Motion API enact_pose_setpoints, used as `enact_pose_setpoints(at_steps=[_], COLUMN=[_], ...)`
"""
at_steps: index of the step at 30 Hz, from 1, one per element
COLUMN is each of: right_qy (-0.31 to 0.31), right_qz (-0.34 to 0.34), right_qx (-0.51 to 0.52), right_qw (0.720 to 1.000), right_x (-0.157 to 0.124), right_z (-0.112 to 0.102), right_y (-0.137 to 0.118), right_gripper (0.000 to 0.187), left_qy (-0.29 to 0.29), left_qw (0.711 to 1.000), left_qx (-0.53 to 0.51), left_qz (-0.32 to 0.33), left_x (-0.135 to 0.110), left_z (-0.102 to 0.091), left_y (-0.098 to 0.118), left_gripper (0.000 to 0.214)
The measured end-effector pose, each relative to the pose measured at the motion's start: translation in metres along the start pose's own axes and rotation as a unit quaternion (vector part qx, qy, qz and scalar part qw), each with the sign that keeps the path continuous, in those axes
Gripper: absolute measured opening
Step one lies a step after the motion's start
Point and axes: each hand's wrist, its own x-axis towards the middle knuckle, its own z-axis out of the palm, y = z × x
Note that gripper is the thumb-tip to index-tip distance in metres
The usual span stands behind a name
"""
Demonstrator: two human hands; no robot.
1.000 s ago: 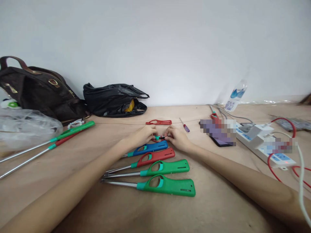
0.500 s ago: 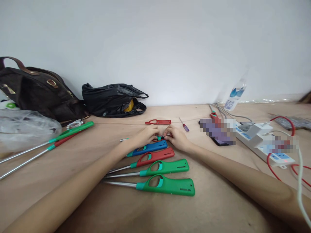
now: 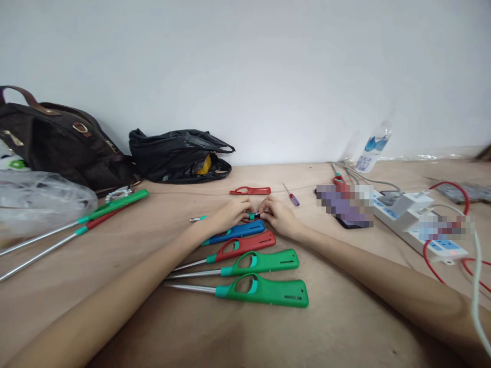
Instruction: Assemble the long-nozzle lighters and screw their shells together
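Both hands meet over a utility lighter whose inside parts, turquoise and dark, lie exposed in a red half shell. My left hand has its fingers curled down onto the lighter's handle, with the metal tube poking out to the left beneath the wrist. At the handle's right end, the bent fingers of my right hand pinch together, and whatever small part is between them is hidden. Just behind lies a loose red handle shell. A blue lighter, a red lighter and two green lighters are lined up nearer me.
A purple-handled screwdriver and a phone lie to the right, beside a white power strip with cables. A bottle leans on the wall. Left are a black plastic bag, a dark bag and more lighters.
Both hands stay at the opened lighter, with only slight finger movement on the right. The whole view has shifted a little; nothing else has visibly moved.
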Motion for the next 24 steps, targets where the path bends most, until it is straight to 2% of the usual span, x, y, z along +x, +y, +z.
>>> enact_pose_setpoints(at_steps=[4,12,18,24], right_qy=[-0.002,-0.007,-0.004,-0.010], right_qz=[-0.003,-0.020,-0.025,-0.032], right_qx=[-0.001,0.004,0.010,0.019], right_qw=[1.000,1.000,1.000,0.999], right_x=[0.000,0.000,0.000,0.001], right_z=[0.000,0.000,0.000,-0.001], right_y=[0.000,0.004,0.004,0.007], right_gripper=[0.014,0.015,0.016,0.016], left_qy=[0.003,-0.013,-0.014,-0.017], left_qw=[1.000,0.996,0.994,0.994], left_qx=[0.008,0.070,0.070,0.071], left_qz=[0.004,0.056,0.085,0.082], left_x=[0.000,0.002,0.005,0.005], left_z=[0.002,0.004,0.000,0.000], left_y=[-0.003,-0.019,-0.018,-0.022], left_gripper=[0.013,0.011,0.008,0.012])
